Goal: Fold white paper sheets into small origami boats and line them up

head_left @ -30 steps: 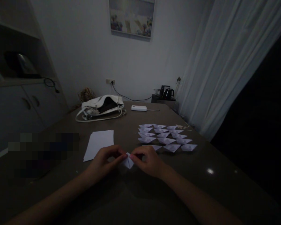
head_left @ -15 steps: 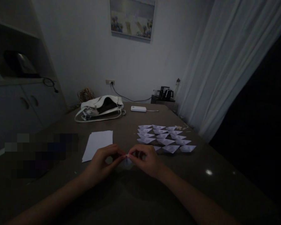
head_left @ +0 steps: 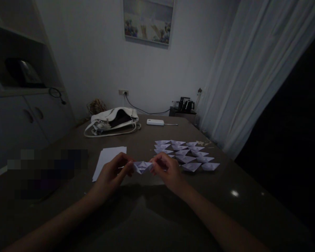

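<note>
A small folded white paper boat is stretched between my two hands just above the dark table. My left hand pinches its left end and my right hand pinches its right end, fingers closed on the paper. Behind my left hand lies a stack of plain white paper sheets. Beyond my right hand, several finished paper boats lie in rows on the table.
A white handbag and a white power bank with a cable lie at the table's far end. A kettle stands on a side stand by the curtain. Cabinets line the left wall.
Both hands have lifted a little and drawn apart, pulling the folded paper from a small pointed shape into a wider boat shape.
</note>
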Tool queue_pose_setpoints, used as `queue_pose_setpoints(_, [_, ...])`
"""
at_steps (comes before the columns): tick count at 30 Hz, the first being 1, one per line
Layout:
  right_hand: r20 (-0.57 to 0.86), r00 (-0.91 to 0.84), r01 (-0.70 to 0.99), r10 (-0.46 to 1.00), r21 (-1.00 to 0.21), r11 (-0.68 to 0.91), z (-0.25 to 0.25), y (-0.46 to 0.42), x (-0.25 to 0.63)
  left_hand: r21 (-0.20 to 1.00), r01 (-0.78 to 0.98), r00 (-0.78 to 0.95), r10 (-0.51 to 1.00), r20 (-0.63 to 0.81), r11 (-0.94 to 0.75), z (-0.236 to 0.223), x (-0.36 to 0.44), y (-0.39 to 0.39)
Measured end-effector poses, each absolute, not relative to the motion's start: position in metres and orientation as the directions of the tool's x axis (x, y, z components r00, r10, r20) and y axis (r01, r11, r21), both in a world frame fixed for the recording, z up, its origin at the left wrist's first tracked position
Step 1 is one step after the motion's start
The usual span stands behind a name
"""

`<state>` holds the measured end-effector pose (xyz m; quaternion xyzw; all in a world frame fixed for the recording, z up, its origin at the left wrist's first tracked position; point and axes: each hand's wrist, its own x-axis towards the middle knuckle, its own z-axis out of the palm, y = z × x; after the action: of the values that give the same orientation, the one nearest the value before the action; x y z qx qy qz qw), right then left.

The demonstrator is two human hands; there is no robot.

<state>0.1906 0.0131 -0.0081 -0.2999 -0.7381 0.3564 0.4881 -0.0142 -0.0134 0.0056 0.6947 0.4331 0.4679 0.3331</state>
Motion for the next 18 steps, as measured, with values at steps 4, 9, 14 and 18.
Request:
queue_pose_setpoints(4, [0.528, -0.316, 0.025, 0.788, -0.826, 0.563, -0.0094, 0.0149, 0.1909, 0.920, 0.132, 0.162, 0.923, 0.348, -0.370, 0.0024, -0.0151, -0.0113])
queue_pose_setpoints(9, [0.511, -0.268, -0.095, 0.817, -0.857, 0.506, -0.0076, 0.0138, 0.1862, 0.962, -0.123, 0.107, 0.960, 0.258, -0.245, 0.0047, -0.0118, -0.0094])
queue_pose_setpoints(14, [0.483, -0.254, -0.160, 0.838, -0.875, 0.456, -0.0092, 0.0143, 0.1836, 0.961, -0.147, 0.110, 0.961, 0.253, -0.237, 0.0019, -0.0094, -0.0102])
queue_pose_setpoints(18, [0.521, -0.370, -0.012, 0.769, -0.830, 0.557, -0.0086, 0.0122, 0.1887, 0.941, 0.086, 0.176, 0.934, 0.310, -0.328, 0.0026, -0.0126, -0.0126])
